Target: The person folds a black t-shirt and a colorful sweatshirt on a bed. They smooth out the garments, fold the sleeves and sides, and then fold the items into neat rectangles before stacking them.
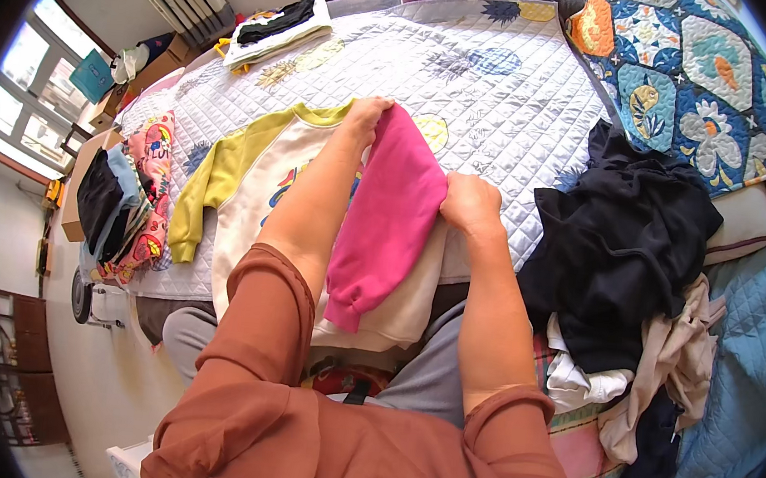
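A sweatshirt [240, 233] with a cream body, a yellow-green sleeve and collar and a pink sleeve lies spread on the quilted bedspread [385, 55] before me. My left hand [368, 116] grips it at the shoulder beside the collar. At the outer edge of the pink sleeve [391, 219], my right hand [471, 202] is closed on the fabric. That sleeve is folded inward across the body, its cuff pointing towards me. The yellow-green sleeve [203, 182] hangs out to the left. My left forearm covers much of the colourful print on the chest.
To the right lies a heap with a black garment [622, 239], beige clothing [666, 359] and a white garment [582, 383]. Folded clothes [110, 195] stack at the left edge, by a pink printed cloth [151, 198]. More folded clothes [282, 29] sit at the far side. A patterned quilt [690, 81] is at upper right.
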A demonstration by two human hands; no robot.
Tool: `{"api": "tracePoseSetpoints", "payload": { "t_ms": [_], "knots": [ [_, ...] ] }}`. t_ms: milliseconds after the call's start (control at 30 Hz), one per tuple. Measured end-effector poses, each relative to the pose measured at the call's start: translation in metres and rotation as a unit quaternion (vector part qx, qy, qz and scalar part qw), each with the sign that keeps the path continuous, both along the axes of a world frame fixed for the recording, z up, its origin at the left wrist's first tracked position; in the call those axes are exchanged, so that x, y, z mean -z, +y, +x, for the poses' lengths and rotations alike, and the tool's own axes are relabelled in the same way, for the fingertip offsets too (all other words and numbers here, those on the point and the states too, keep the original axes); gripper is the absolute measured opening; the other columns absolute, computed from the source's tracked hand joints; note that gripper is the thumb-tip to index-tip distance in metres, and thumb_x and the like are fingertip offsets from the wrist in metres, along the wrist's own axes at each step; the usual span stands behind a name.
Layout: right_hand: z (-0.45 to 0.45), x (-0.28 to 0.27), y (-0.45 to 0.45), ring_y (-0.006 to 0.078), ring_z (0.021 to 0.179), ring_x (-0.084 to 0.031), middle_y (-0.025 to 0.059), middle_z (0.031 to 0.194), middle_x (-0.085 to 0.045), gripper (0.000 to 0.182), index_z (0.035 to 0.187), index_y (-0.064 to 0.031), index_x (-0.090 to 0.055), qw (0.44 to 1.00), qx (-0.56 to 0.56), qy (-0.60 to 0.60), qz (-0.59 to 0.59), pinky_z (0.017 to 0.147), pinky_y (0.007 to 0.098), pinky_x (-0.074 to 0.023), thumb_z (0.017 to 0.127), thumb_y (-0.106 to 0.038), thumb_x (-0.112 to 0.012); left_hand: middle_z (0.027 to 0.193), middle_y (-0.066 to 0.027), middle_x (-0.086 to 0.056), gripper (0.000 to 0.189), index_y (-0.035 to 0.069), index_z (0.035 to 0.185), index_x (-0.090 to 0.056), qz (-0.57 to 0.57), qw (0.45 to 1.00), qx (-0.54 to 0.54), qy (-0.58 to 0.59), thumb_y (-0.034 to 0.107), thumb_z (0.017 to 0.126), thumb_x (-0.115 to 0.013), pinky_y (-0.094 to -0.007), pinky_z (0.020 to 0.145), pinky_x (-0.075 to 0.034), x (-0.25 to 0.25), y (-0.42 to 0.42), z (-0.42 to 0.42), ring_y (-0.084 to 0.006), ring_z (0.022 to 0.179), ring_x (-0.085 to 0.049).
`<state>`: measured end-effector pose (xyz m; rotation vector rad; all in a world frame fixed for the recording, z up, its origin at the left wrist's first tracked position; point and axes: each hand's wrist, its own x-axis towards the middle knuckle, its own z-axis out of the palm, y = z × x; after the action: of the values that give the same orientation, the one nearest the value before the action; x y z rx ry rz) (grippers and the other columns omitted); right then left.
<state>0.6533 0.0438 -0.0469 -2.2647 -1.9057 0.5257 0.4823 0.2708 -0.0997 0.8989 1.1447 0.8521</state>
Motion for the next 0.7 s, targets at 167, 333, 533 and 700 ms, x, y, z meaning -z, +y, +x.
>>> {"api": "tracePoseSetpoints", "payload": {
  "t_ms": [167,333,533,700],
  "knots": [
    [0.005,0.003,0.008,0.0342,0.103,-0.070,0.0144,0.104,-0.075,0.026,0.103,-0.0132,-0.075,0.997,-0.026,-0.012,-0.068,0.085,0.0448,-0.0545,0.083,-0.015,-0.059,0.088,-0.0030,-0.066,0.011,0.008,0.104,-0.065,0.041,0.999,0.005,0.012,0.015,0.097,-0.067,-0.0298,0.068,-0.053,0.033,-0.012,-0.007,-0.0131,0.077,-0.061],
    [0.004,-0.011,0.002,0.0315,0.101,-0.072,0.0153,0.104,-0.075,0.026,0.103,-0.0092,-0.076,0.998,-0.026,-0.001,-0.060,0.083,0.0423,-0.0549,0.082,-0.013,-0.062,0.098,-0.0071,-0.068,0.022,0.003,0.113,-0.066,0.145,0.989,-0.005,0.035,0.013,0.094,-0.070,-0.0300,0.077,-0.053,0.019,-0.037,-0.015,-0.0161,0.087,-0.063],
    [-0.002,-0.003,-0.007,0.0354,0.093,-0.069,0.0134,0.104,-0.069,0.026,0.112,-0.0062,-0.067,0.968,0.022,-0.019,0.250,0.083,0.0442,-0.0545,0.090,-0.018,-0.060,0.136,-0.0210,-0.057,0.051,0.004,0.132,-0.061,0.472,0.796,0.085,0.369,0.020,0.086,-0.076,-0.0429,0.109,-0.043,-0.007,-0.186,-0.046,-0.0373,0.125,-0.055],
    [-0.054,0.022,-0.014,0.0314,0.143,-0.040,0.0133,0.153,-0.044,0.067,0.147,-0.0143,-0.049,0.964,-0.153,-0.033,0.214,0.112,0.0538,-0.0341,0.091,-0.050,-0.062,0.157,-0.0248,-0.036,0.066,0.007,0.142,-0.055,0.461,0.686,0.143,0.544,0.039,0.086,-0.073,-0.0543,0.117,-0.029,-0.015,-0.302,-0.077,-0.0410,0.144,-0.036]
  ]
}}
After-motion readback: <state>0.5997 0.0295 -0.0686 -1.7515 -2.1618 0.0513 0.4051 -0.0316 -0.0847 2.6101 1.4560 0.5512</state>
